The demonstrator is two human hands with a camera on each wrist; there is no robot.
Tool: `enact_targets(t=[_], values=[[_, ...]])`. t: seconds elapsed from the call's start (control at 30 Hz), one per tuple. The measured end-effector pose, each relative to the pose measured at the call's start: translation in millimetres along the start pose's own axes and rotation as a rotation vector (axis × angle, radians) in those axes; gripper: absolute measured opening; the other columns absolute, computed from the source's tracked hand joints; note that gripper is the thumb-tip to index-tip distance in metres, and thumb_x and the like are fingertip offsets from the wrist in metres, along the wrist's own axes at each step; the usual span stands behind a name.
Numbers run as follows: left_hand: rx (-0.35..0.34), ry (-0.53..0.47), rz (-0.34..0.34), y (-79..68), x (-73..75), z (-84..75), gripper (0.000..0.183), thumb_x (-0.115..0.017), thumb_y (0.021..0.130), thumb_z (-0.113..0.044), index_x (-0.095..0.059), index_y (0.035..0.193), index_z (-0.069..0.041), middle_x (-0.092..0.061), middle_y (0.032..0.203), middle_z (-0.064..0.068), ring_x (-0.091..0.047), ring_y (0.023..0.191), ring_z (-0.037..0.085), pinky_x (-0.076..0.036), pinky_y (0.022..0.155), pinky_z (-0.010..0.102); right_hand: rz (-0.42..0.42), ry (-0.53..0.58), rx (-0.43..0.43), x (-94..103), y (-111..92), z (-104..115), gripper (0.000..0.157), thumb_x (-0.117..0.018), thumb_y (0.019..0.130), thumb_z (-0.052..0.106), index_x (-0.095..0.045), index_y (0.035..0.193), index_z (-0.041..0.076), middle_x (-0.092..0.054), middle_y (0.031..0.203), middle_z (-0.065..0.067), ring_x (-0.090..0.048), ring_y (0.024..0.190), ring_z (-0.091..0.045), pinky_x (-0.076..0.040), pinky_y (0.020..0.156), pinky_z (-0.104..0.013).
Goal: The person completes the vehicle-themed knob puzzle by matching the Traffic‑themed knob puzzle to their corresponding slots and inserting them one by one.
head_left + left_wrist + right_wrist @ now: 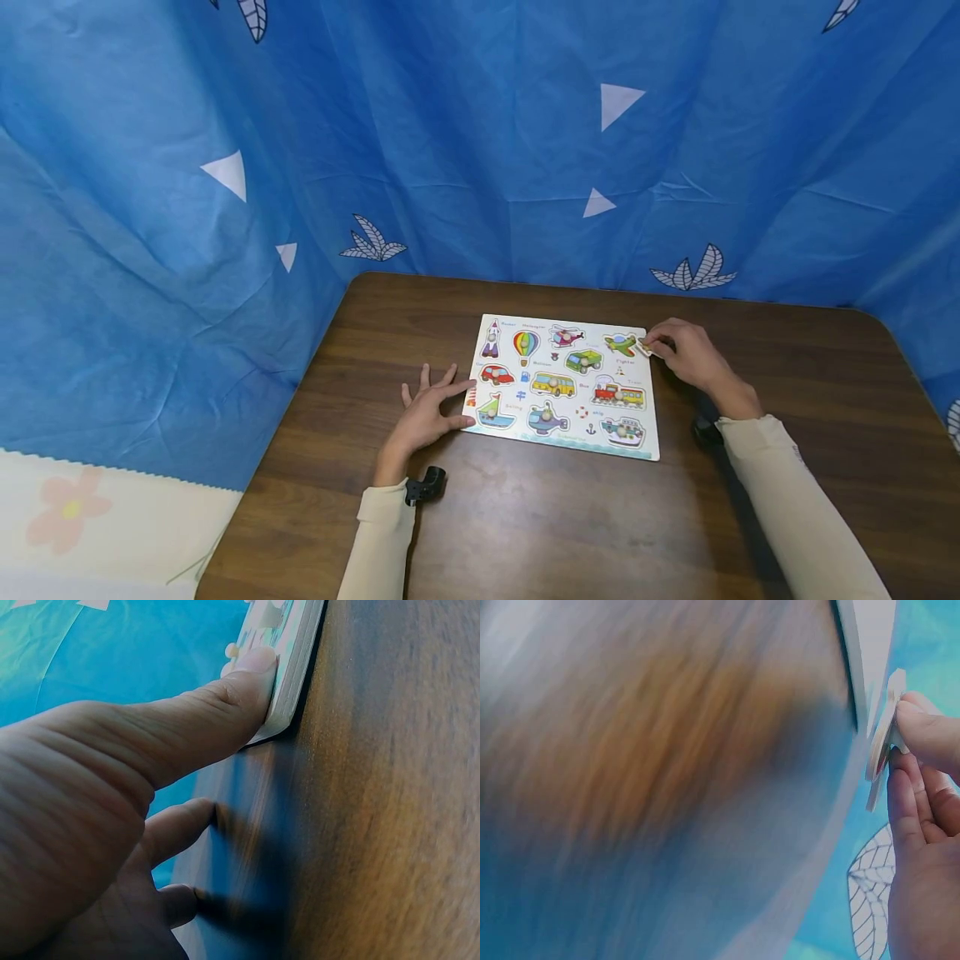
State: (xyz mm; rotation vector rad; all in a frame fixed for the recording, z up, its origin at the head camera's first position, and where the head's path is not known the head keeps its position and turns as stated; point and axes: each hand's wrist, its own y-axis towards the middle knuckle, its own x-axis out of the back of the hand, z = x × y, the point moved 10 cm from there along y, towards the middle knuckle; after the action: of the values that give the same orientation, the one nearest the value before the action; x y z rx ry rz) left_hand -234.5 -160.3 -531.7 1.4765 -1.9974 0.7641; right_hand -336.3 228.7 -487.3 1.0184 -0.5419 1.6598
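A white wooden puzzle board (551,367) with colourful vehicle pictures lies on the table. Several of its shapes carry small knobs. At its left edge, the left hand (424,418) is spread, with thumb and index finger touching the board and the other fingers apart on the table side. The left wrist view shows the thumb (225,697) on the board's corner. Beyond the upper right corner, the right hand (688,354) pinches a small flat wooden puzzle piece (885,739) between thumb and fingers. That piece appears edge-on, so its picture cannot be told. The green plane picture (620,344) is close beside it.
The board rests on a dark brown wooden table (540,525). A blue curtain (480,167) with white triangles and leaves hangs behind and at the left. Black wrist cameras (427,485) sit on both wrists. A pale flowered cloth (112,521) shows at lower left.
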Motion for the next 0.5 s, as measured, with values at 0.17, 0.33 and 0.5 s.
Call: enact_targets(t=[0.17, 0.33, 0.5], values=[[0.003, 0.001, -0.001, 0.4, 0.7, -0.3, 0.064, -0.081, 0.083, -0.027, -0.058, 0.142, -0.024, -0.026, 0.164, 0.012, 0.013, 0.151, 0.046, 0.016, 0.106, 0.076, 0.014, 0.025, -0.001, -7.2, 7, 8, 0.013, -0.062, 0.096, 0.0, -0.073, 0.104, 0.001, -0.065, 0.112, -0.02, -0.06, 0.106, -0.038, -0.047, 0.092, -0.057], [0.0, -0.005, 0.0, -0.1, 1.1, -0.7, 0.063, -0.081, 0.083, -0.027, -0.058, 0.142, -0.023, -0.026, 0.163, 0.013, 0.013, 0.151, 0.047, 0.016, 0.105, 0.077, 0.024, 0.031, 0.029, -14.6, 15, 17, 0.013, -0.062, 0.095, -0.002, -0.073, 0.102, 0.001, -0.067, 0.109, -0.018, -0.06, 0.105, -0.037, -0.047, 0.092, -0.056], [0.002, -0.003, 0.002, -0.2, 0.4, -1.0, 0.063, -0.081, 0.083, -0.027, -0.058, 0.142, -0.024, -0.025, 0.163, 0.013, 0.013, 0.151, 0.047, 0.016, 0.106, 0.077, 0.045, 0.023, 0.054, -25.1, 21, 24, 0.013, -0.063, 0.095, -0.001, -0.074, 0.101, 0.0, -0.068, 0.107, -0.017, -0.062, 0.101, -0.034, -0.05, 0.089, -0.052]])
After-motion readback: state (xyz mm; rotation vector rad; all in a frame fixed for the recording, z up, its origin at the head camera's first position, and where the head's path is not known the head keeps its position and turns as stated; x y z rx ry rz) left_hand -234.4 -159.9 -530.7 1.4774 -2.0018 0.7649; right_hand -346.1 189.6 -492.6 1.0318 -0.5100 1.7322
